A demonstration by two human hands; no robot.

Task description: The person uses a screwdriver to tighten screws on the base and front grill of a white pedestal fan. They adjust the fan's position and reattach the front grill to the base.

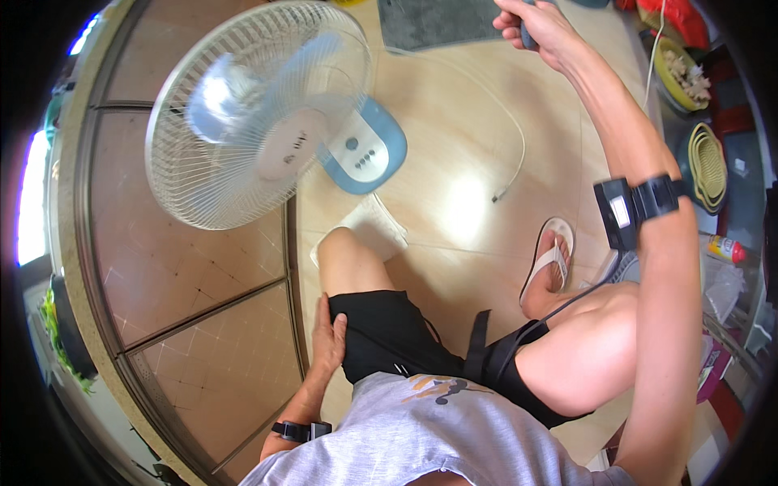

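Note:
My left hand [328, 336] lies against the side of my left thigh, on the hem of my black shorts [389, 332]. Its fingers are stretched out and hold nothing. At the top, my stretched-out right hand [547, 32] is closed around a dark blue-grey handle [528, 31]; the rest of that object is hidden or out of the picture. On the floor ahead to the left stands an electric fan [259, 121] with a white wire cage and pale blue blades. Its blue and white base [365, 154] has several small buttons.
A white cable [519, 138] curves over the tiled floor. Under my left knee is a folded white cloth [377, 231]. A dark grey mat [442, 24] lies ahead. Along the right are yellow baskets [707, 170] and a yellow-green bowl [681, 77] of pale pieces. Glazed panels [203, 243] line the left.

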